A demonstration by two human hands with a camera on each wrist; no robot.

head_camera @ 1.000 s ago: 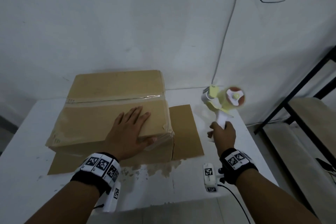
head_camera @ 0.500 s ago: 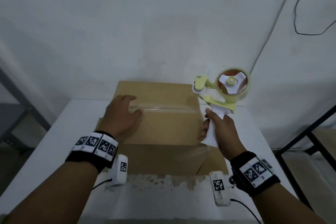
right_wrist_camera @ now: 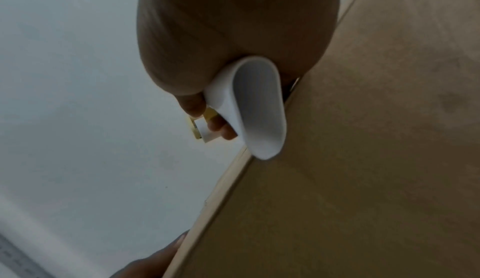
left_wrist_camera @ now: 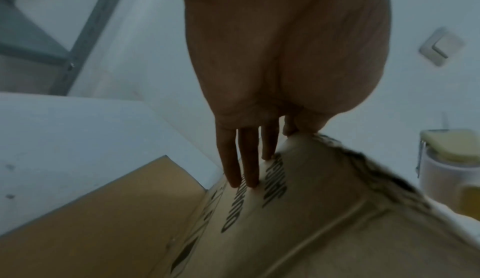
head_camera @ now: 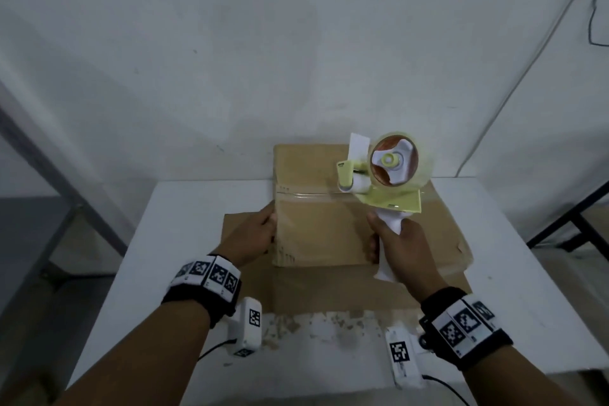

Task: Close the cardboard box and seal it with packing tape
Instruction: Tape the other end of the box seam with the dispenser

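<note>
The cardboard box (head_camera: 324,208) stood on the white table (head_camera: 184,208), on top of a flat sheet of cardboard (head_camera: 245,224) that came out at its left and near sides. The flaps of the box were down, and a strip of clear tape (head_camera: 309,197) ran across the top along the seam.

My left hand (head_camera: 252,237) was against the left side of the box. In the left wrist view my fingers (left_wrist_camera: 240,159) were straight and pointed down over the printed side, with the tips touching the cardboard, and my thumb was at the top edge. So this hand was flat on the box and did not grip anything.

My right hand (head_camera: 400,249) was closed around the white handle (right_wrist_camera: 253,106) of the tape dispenser (head_camera: 385,175). It held the dispenser over the right part of the box top, with the roll of tape (head_camera: 395,160) upward and the front roller low, near the taped seam. I could not tell if the roller touched the box. The bottom end of the handle was close to the near edge of the box.
</note>
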